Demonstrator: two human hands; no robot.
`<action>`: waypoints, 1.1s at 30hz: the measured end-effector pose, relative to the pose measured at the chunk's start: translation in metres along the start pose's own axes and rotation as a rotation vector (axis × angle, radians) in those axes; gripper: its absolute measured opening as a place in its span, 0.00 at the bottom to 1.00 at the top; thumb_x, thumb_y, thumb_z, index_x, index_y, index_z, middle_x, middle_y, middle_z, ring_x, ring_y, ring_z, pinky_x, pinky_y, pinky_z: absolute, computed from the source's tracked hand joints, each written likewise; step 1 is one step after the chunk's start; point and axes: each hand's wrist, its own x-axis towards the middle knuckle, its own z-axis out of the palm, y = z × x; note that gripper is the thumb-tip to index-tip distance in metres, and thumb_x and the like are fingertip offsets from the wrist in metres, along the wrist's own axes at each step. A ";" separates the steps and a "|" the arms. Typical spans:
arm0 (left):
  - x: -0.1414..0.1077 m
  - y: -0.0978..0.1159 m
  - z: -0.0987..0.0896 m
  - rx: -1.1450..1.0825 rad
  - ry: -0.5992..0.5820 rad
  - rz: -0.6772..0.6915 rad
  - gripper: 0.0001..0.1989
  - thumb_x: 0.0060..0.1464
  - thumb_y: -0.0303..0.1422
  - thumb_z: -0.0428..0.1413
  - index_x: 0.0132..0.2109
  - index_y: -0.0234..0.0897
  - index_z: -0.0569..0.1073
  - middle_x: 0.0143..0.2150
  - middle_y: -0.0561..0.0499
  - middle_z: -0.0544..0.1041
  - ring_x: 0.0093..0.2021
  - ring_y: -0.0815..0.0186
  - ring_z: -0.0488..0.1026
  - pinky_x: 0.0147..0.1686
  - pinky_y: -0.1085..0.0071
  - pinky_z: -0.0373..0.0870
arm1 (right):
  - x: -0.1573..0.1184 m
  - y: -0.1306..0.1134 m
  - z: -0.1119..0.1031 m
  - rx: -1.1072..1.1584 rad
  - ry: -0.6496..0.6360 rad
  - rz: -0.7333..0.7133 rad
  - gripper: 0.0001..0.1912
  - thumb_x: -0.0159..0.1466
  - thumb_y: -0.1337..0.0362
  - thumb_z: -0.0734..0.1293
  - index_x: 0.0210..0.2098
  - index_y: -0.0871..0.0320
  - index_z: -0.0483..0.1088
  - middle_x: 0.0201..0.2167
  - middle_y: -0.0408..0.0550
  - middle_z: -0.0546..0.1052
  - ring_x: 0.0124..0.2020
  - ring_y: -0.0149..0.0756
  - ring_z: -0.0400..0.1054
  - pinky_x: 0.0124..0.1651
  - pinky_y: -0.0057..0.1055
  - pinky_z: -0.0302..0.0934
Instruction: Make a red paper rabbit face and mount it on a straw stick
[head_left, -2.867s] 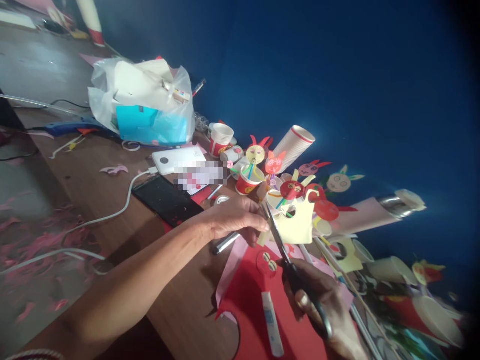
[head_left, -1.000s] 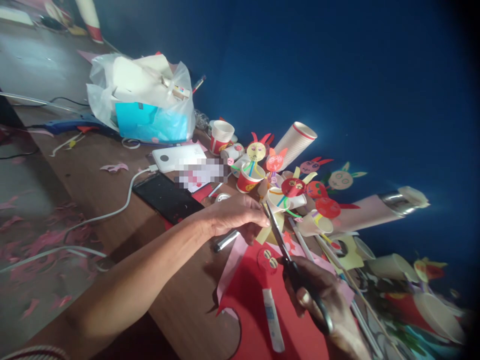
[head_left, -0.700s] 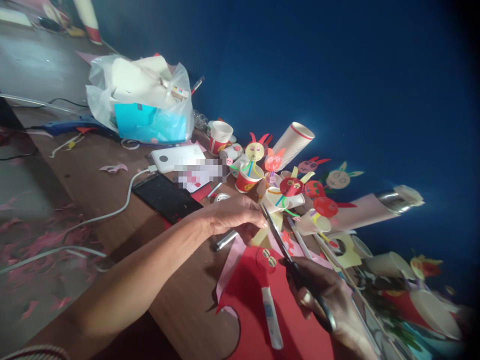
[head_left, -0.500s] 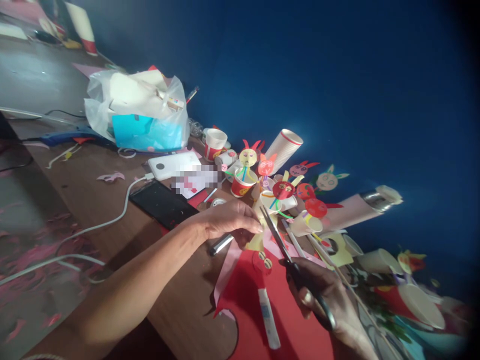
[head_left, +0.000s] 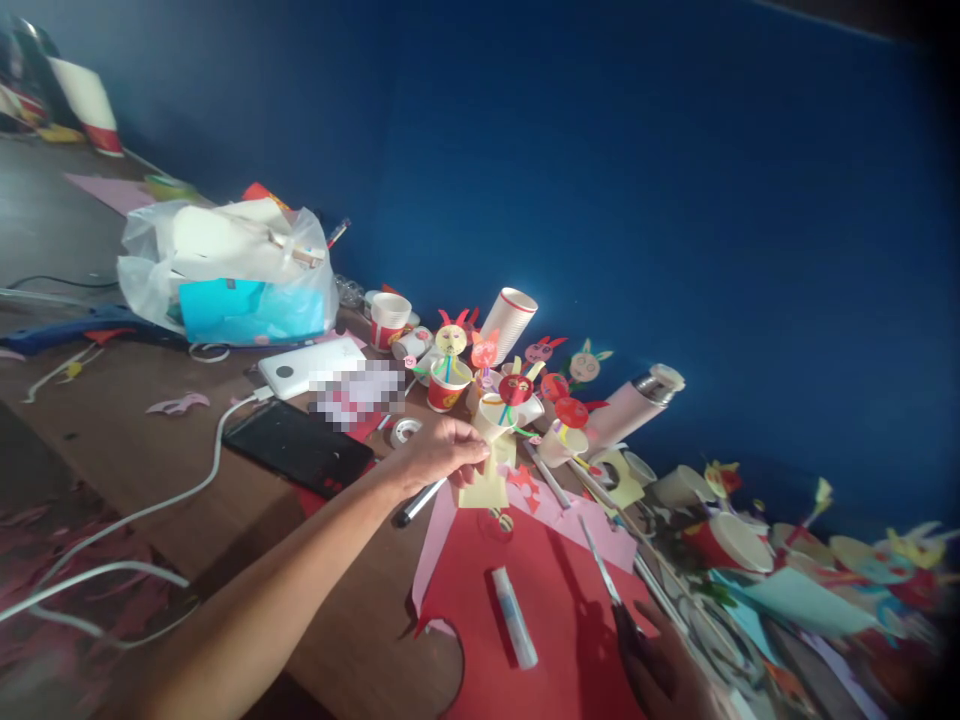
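My left hand reaches across the table with thumb and fingers pinched together just in front of a paper cup. What lies between the fingertips, if anything, I cannot make out. Pale yellow paper lies below the fingertips. At the lower right my right hand grips scissors, blades pointing up and away. Beneath them is a big red sheet of paper with a white glue stick on it. A small red disc with two pale eye shapes sits near the sheet's top.
Behind my left hand stand cups with paper animal faces, stacked cups and a pink thermos. A black phone, white power bank, cable and stuffed plastic bag lie left. More cups stand right.
My right hand has moved the scissors down and right, away from my left hand. My left hand stays pinched near the cup. The whole view has shifted.
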 end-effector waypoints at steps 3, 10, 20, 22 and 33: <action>0.001 -0.002 0.005 0.043 0.014 0.001 0.12 0.45 0.37 0.56 0.28 0.30 0.70 0.19 0.52 0.70 0.19 0.73 0.67 0.20 0.78 0.63 | -0.007 0.012 0.007 -0.265 0.055 0.096 0.16 0.55 0.53 0.62 0.40 0.50 0.70 0.25 0.45 0.77 0.23 0.41 0.72 0.20 0.30 0.62; 0.000 -0.002 0.006 0.110 -0.011 0.056 0.10 0.46 0.36 0.53 0.29 0.31 0.70 0.17 0.54 0.66 0.18 0.74 0.65 0.20 0.78 0.61 | -0.003 -0.001 -0.002 -0.483 -0.027 -0.037 0.16 0.57 0.56 0.58 0.35 0.53 0.75 0.31 0.50 0.76 0.31 0.42 0.72 0.28 0.30 0.64; -0.014 -0.010 0.039 0.269 -0.054 0.236 0.11 0.50 0.35 0.50 0.25 0.33 0.67 0.21 0.56 0.62 0.22 0.74 0.59 0.22 0.78 0.55 | 0.050 -0.137 0.022 0.320 -0.145 -0.016 0.19 0.60 0.51 0.59 0.37 0.59 0.72 0.30 0.49 0.76 0.31 0.37 0.68 0.32 0.29 0.62; -0.016 -0.009 0.041 0.315 -0.068 0.280 0.11 0.50 0.33 0.49 0.24 0.33 0.67 0.22 0.55 0.62 0.23 0.74 0.59 0.24 0.77 0.55 | 0.060 -0.150 0.037 0.474 -0.225 -0.039 0.18 0.58 0.51 0.62 0.34 0.61 0.72 0.25 0.46 0.73 0.27 0.34 0.66 0.30 0.27 0.60; -0.008 -0.008 0.041 0.295 -0.018 0.210 0.14 0.51 0.39 0.50 0.28 0.32 0.70 0.19 0.56 0.63 0.22 0.73 0.61 0.22 0.78 0.57 | 0.084 -0.144 0.056 0.546 -0.272 0.005 0.12 0.56 0.59 0.65 0.21 0.59 0.64 0.18 0.38 0.64 0.22 0.27 0.56 0.27 0.24 0.51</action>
